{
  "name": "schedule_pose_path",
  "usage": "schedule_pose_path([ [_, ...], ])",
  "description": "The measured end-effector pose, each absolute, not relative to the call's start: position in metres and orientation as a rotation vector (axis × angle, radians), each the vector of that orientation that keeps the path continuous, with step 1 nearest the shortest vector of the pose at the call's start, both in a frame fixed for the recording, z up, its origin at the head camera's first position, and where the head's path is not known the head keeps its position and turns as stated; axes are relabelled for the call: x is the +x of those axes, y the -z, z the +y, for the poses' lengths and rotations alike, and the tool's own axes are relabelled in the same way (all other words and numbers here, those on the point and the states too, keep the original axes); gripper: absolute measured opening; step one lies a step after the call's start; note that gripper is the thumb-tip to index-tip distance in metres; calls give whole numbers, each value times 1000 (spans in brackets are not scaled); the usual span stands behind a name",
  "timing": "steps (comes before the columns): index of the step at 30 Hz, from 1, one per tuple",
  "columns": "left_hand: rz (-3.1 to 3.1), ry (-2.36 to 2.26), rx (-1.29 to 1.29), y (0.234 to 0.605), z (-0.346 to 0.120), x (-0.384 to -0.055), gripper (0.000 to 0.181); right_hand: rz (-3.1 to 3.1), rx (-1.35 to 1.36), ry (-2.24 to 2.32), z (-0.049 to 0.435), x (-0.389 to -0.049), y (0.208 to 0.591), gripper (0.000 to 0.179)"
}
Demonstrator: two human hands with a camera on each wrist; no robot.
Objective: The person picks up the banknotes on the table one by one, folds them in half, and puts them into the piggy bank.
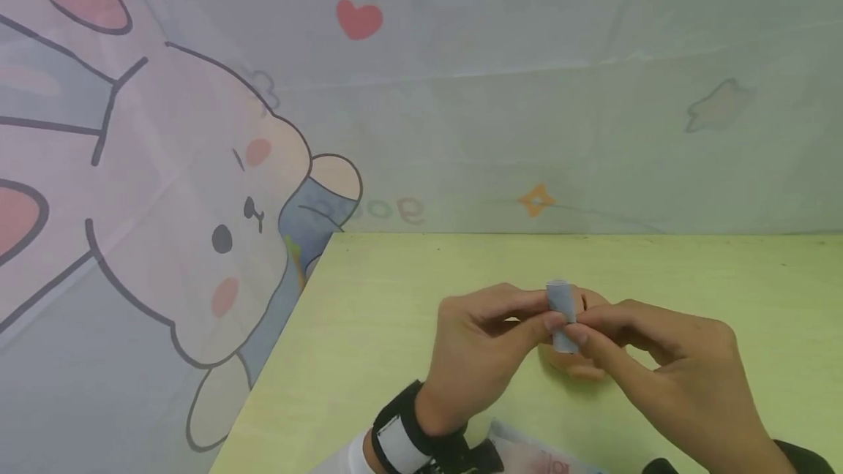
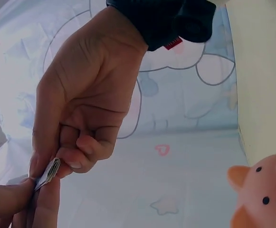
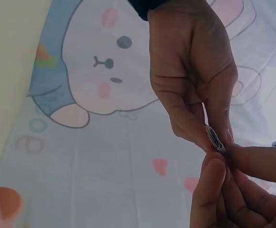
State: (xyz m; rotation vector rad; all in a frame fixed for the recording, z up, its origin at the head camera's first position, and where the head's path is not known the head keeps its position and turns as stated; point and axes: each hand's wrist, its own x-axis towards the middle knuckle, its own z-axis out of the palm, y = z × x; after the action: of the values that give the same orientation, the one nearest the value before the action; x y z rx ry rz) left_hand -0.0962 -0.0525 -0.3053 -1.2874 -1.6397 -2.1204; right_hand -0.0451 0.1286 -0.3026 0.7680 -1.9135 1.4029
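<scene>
A small blue-grey strip of folded paper [image 1: 561,306] stands nearly upright between both hands. Its stacked layers show end-on in the left wrist view, where the folded paper [image 2: 48,175] looks thick and flattened. My left hand [image 1: 477,350] pinches it between thumb and forefinger. From the other side my right hand [image 1: 688,357] pinches its right edge, with both thumbs close together. Just beyond the fingers sits a pink piggy bank [image 1: 576,368], partly hidden by the hands; a dark slot shows in its top. Its face with dark eyes appears in the left wrist view.
The piggy bank stands on a pale yellow-green table [image 1: 369,328]. At the near edge lies a pale sheet with reddish print [image 1: 546,459], partly cut off by the frame. A cloth printed with a rabbit [image 1: 197,240] hangs behind and at the left.
</scene>
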Motion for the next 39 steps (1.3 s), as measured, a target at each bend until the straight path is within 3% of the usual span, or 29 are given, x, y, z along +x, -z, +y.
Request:
schedule_pose_path([
  [4,-1651,2144,-1322,304,-54,-96,26,-1827,848,-1598,131,-45,303,30],
  [15,-1749,2137,-1357,301,-57,-100,24,-1910,787,-1536,134,-45,304,27],
  [33,-1898,2176,-1253,303,-50,-92,16,-1832,568,-1524,129,-42,302,22],
  [39,-1895,2203,-1286,298,-51,-90,17,-2099,370,-1398,133,-40,294,19],
])
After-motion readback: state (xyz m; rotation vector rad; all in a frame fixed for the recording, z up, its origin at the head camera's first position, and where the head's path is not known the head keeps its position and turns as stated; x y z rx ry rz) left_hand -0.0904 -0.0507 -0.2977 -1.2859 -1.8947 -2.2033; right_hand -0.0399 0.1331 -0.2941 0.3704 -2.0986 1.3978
